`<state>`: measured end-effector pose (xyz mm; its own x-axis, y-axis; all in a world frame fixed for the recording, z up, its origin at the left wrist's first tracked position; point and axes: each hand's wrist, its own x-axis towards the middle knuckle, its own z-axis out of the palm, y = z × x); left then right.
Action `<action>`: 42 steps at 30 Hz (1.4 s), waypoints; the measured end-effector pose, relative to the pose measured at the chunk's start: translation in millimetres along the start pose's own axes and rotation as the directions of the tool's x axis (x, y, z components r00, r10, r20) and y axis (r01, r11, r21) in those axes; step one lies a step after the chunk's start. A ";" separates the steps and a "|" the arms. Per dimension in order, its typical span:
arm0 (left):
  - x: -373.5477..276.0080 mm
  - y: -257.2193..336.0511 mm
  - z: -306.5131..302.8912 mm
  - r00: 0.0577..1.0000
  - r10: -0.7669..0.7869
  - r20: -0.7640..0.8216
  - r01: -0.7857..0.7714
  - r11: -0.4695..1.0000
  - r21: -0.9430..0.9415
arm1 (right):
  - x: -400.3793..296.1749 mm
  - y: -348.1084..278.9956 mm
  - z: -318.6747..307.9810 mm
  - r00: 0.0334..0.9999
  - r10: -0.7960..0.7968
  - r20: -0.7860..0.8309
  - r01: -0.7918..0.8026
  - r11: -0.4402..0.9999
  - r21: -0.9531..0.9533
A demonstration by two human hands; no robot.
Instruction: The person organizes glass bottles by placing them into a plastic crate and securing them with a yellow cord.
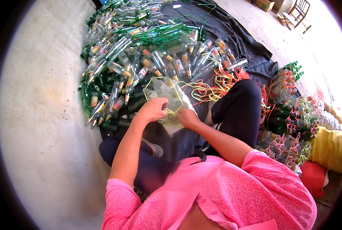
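Note:
A group of upright clear glass bottles (171, 93) stands close together between my legs, on a pale board or sheet (172, 128). Yellow-green cord (180, 99) runs in a loop around the bottles near their necks. My left hand (155, 109) is closed on the cord at the near left side of the group. At the near right side my right hand (187, 117) has its fingers curled at the cord beside a bottle neck; its fingertips are partly hidden. The cord trails off to the right toward a tangle of yellow and orange cords (221, 86) near my right knee.
A large heap of loose green and clear bottles (125, 51) lies ahead on a dark cloth (231, 31). Corded bottle bundles (286, 120) are stacked at the right, beside a yellow sack (332, 149) and a red sack (313, 178). A wooden chair (300, 11) stands far right.

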<state>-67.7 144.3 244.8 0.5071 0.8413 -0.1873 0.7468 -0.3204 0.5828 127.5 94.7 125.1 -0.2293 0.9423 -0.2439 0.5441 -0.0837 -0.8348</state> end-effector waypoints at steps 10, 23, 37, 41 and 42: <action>-5.6 -10.1 0.3 0.996 0.063 -0.068 -0.039 0.950 0.311 | -3.1 -7.4 -4.2 1.000 0.011 0.007 -0.011 0.999 0.034; 1.6 -28.2 11.7 0.972 0.136 -0.192 -0.071 0.948 0.310 | -5.4 -15.7 -6.2 0.999 0.051 0.015 -0.051 0.999 -0.006; 16.5 -31.6 10.3 0.986 0.076 -0.150 -0.022 0.943 0.332 | -7.2 -12.3 -1.7 0.998 -0.015 -0.063 0.014 1.000 -0.017; 19.4 -33.5 9.3 0.992 0.019 -0.127 0.025 0.942 0.336 | -6.7 -12.1 0.9 0.997 -0.034 -0.074 0.031 0.999 -0.042; 20.9 -33.9 8.9 0.991 0.024 -0.130 0.022 0.942 0.335 | -6.7 -12.2 0.8 0.996 -0.035 -0.077 0.032 0.999 -0.044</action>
<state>-78.5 168.8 214.1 0.4642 0.8830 -0.0688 0.8586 -0.4296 0.2796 121.7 89.2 136.5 -0.1853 0.9668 -0.1759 0.5719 -0.0395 -0.8194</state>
